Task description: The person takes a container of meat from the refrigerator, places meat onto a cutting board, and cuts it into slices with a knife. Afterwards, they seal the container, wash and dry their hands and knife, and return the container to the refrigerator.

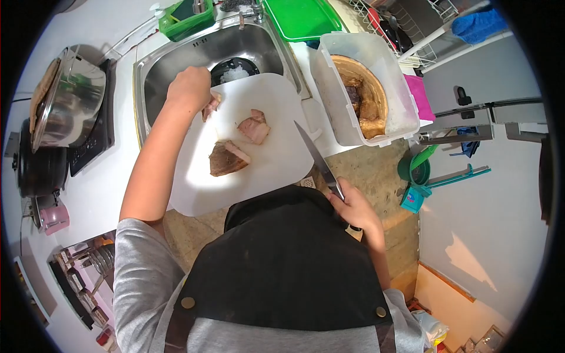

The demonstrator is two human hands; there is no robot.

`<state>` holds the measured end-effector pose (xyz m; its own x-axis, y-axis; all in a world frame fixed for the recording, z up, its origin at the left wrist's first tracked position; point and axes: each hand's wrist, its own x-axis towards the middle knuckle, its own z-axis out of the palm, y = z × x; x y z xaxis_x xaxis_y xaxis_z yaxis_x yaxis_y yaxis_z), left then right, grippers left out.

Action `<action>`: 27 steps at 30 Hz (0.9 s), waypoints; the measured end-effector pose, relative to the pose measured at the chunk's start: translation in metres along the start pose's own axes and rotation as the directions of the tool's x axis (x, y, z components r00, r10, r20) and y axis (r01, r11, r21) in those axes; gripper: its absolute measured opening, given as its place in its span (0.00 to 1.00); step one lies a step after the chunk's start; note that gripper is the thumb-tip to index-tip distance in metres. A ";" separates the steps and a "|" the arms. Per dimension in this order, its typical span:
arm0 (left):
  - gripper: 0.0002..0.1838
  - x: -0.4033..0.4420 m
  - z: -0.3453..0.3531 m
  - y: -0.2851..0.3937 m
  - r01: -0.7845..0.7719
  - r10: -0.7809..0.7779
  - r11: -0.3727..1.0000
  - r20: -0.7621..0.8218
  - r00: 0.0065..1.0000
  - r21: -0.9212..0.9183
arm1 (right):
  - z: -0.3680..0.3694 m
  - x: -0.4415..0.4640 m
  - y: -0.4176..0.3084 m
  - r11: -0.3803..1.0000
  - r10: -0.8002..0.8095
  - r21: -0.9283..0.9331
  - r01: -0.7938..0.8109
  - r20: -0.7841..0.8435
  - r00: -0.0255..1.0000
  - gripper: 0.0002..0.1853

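Observation:
My left hand [189,91] is at the upper left of the white cutting board [276,165], fingers closed on a small piece of meat [212,106]. Two more pieces lie on the board: a pale pinkish meat slice [254,127] and a larger chunk with a browned side [228,159]. My right hand [356,207] grips a kitchen knife [318,157] by its handle. Its blade points up and to the left, beside the board's right edge and apart from the meat.
Behind the board is a steel sink [176,56] with a black dish [253,66] holding something white. A clear plastic bin [400,112] on the right contains a round tan container [379,79] with browned meat. A large pot [82,100] stands left on a black cooktop [97,138].

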<state>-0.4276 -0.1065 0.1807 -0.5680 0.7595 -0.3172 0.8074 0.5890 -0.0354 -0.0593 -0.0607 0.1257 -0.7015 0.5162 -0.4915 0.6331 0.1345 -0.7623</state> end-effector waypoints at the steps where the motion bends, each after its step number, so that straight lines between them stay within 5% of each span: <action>1: 0.12 0.001 0.001 0.000 0.065 -0.063 0.998 -0.083 0.995 0.026 | 0.000 -0.001 -0.001 1.000 0.019 -0.009 -0.019 0.003 1.000 0.11; 5: 0.11 0.008 -0.001 0.000 0.177 -0.177 0.984 0.005 0.984 0.030 | 0.003 -0.002 0.004 1.000 -0.002 -0.011 0.001 -0.009 1.000 0.12; 8: 0.14 0.005 0.020 0.014 0.168 -0.152 0.983 -0.178 0.972 0.078 | 0.003 -0.003 0.001 1.000 0.017 -0.020 -0.017 -0.011 1.000 0.12; 10: 0.20 0.001 0.033 0.028 -0.104 0.103 0.994 0.018 0.994 0.040 | 0.003 -0.002 0.003 0.999 0.028 -0.038 -0.028 0.008 1.000 0.13; 11: 0.20 0.006 0.039 0.027 -0.101 0.100 0.994 0.018 0.995 0.041 | 0.003 -0.002 0.006 0.999 0.027 -0.038 -0.026 0.011 1.000 0.13; 14: 0.23 0.024 0.040 0.018 0.009 -0.003 0.998 0.094 0.996 -0.069 | 0.005 -0.003 0.014 1.000 0.019 -0.024 -0.019 -0.013 1.000 0.13; 18: 0.19 0.046 0.055 -0.033 -0.014 -0.002 0.963 -0.058 0.998 -0.269 | 0.001 -0.007 0.028 0.999 0.042 0.016 -0.042 -0.020 0.999 0.13; 20: 0.16 0.045 0.061 -0.035 -0.417 0.400 0.759 -0.148 0.905 -0.500 | 0.001 -0.007 0.030 1.000 0.025 0.007 -0.025 -0.036 0.999 0.13; 21: 0.15 0.047 0.064 -0.033 -0.186 0.319 0.784 0.127 0.939 -0.592 | 0.001 -0.007 0.031 0.999 -0.034 -0.010 0.033 -0.071 0.997 0.10; 24: 0.17 0.038 0.070 -0.029 -0.287 0.356 0.858 0.091 0.930 -0.426 | 0.002 -0.008 0.030 0.999 -0.054 -0.010 0.053 -0.101 0.993 0.08; 27: 0.17 0.034 0.086 -0.035 -0.244 0.323 0.834 0.079 0.943 -0.495 | 0.001 -0.012 0.023 1.000 0.020 -0.017 -0.021 -0.077 0.997 0.11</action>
<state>-0.4615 -0.1249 0.0900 -0.2625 0.8847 -0.3851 0.7324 0.4425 0.5174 -0.0368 -0.0642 0.1138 -0.6615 0.5825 -0.4723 0.6530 0.1377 -0.7447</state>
